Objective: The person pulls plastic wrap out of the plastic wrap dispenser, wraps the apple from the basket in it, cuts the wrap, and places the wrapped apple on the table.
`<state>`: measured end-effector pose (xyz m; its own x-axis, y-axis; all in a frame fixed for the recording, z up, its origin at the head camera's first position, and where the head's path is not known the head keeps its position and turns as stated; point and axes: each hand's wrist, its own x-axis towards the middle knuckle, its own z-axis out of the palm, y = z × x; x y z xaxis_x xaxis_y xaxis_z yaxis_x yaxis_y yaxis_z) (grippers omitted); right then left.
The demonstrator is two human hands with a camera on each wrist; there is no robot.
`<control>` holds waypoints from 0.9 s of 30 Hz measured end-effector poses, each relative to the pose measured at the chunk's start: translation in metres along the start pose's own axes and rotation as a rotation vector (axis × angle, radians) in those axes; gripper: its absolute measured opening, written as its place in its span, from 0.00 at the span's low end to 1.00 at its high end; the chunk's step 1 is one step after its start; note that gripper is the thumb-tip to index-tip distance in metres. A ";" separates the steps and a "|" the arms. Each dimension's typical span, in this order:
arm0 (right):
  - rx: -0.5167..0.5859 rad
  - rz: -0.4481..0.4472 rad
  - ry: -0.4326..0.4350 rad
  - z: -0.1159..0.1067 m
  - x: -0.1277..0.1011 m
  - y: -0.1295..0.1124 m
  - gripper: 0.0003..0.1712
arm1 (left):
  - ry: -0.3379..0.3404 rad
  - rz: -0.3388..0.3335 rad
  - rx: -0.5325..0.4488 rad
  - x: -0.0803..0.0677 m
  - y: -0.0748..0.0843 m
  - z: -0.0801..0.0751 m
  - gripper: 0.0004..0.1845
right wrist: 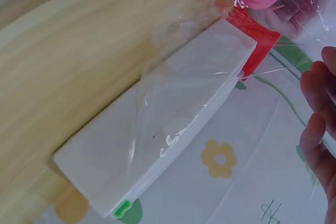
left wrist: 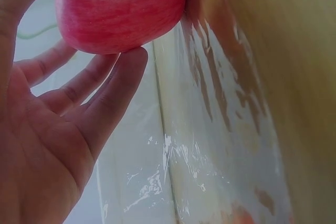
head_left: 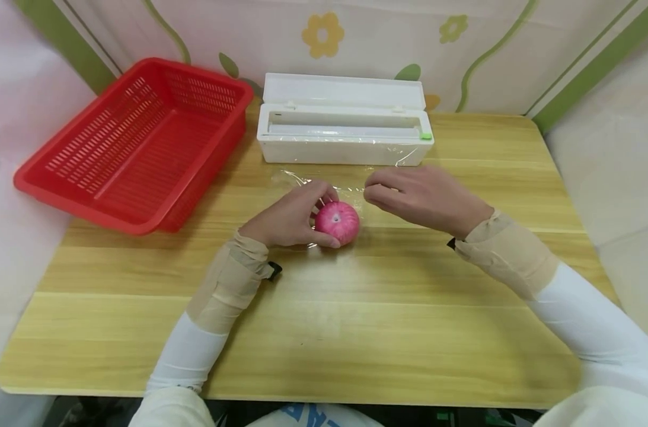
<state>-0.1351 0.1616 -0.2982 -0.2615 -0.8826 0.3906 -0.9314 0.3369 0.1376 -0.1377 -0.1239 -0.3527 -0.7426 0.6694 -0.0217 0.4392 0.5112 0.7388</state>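
Pink and round, a striped apple (head_left: pixel 337 222) sits on a thin sheet of clear plastic wrap (head_left: pixel 324 181) near the middle of the light wooden table (head_left: pixel 324 332). Only the head view shows the whole scene: a red plastic basket with holes (head_left: pixel 137 142) at the far left, and a long white wrap box with its lid open (head_left: pixel 345 127) just behind the wrap. The left wrist view shows the shiny wrap (left wrist: pixel 210 145) up close, lying flat under the apple (left wrist: pixel 121 9). The left hand (head_left: pixel 294 216) comes in from the left, fingers (left wrist: pixel 118 85) curled round the apple and touching it. The right hand (head_left: pixel 422 198) hovers just right of the apple, fingers bent. The right wrist view shows wrap (right wrist: pixel 173 103) stretched in front of the white box (right wrist: pixel 157 129), by the fingertips (right wrist: pixel 315 135), but I cannot tell if they pinch it.
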 end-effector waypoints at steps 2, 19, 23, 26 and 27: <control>-0.005 -0.007 -0.011 0.001 0.006 -0.001 0.23 | -0.001 -0.001 0.000 0.000 0.000 0.001 0.38; 0.016 -0.046 -0.178 0.024 0.051 -0.002 0.14 | 0.011 0.013 -0.015 0.000 0.001 0.002 0.53; 0.001 -0.045 -0.214 0.028 0.057 -0.003 0.14 | 0.013 -0.028 -0.059 0.001 0.001 0.003 0.52; 0.005 -0.044 -0.224 0.030 0.061 -0.003 0.14 | 0.015 -0.052 -0.090 0.001 0.002 0.003 0.51; 0.007 -0.040 -0.229 0.030 0.063 -0.003 0.13 | 0.016 -0.056 -0.098 0.000 0.002 0.002 0.50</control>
<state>-0.1563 0.0949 -0.3015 -0.2737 -0.9469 0.1685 -0.9439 0.2981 0.1420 -0.1360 -0.1215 -0.3531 -0.7727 0.6324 -0.0548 0.3458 0.4918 0.7991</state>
